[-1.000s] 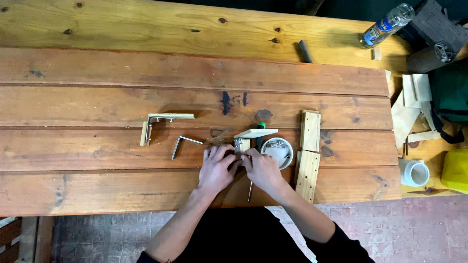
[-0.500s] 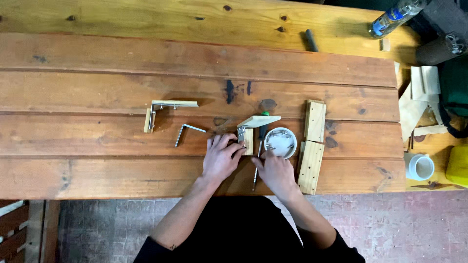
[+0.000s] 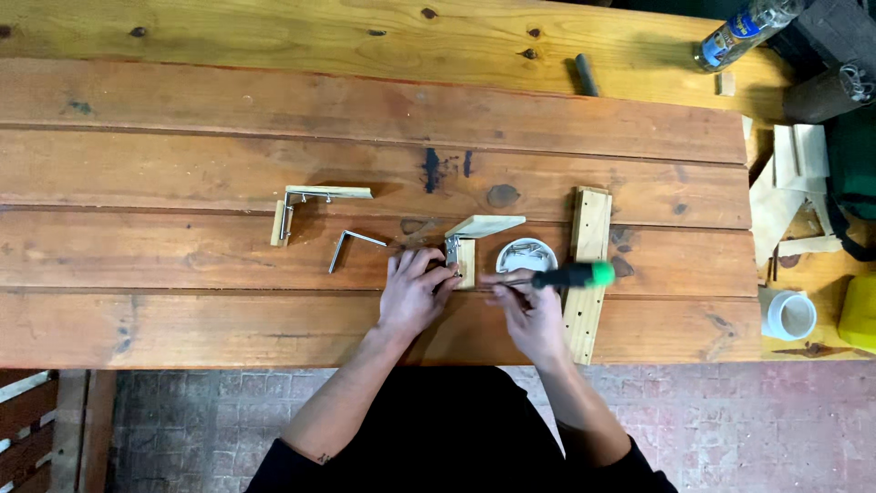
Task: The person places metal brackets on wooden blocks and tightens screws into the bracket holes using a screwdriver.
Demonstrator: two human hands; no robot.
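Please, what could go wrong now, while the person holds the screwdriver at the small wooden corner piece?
The screwdriver tip lies close to the left hand steadying the wooden corner piece; a slip could perhaps jab a finger. The right hand also works just beside the white dish of screws, so a nudge might scatter them.

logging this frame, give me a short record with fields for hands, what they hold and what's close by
left hand: steadies the wooden corner piece
right hand: holds a screwdriver, green and black handle, lying level, tip toward the corner piece
near hands: white dish of screws, drilled wood strip
further left: loose metal bracket, second corner piece
surface: plank table
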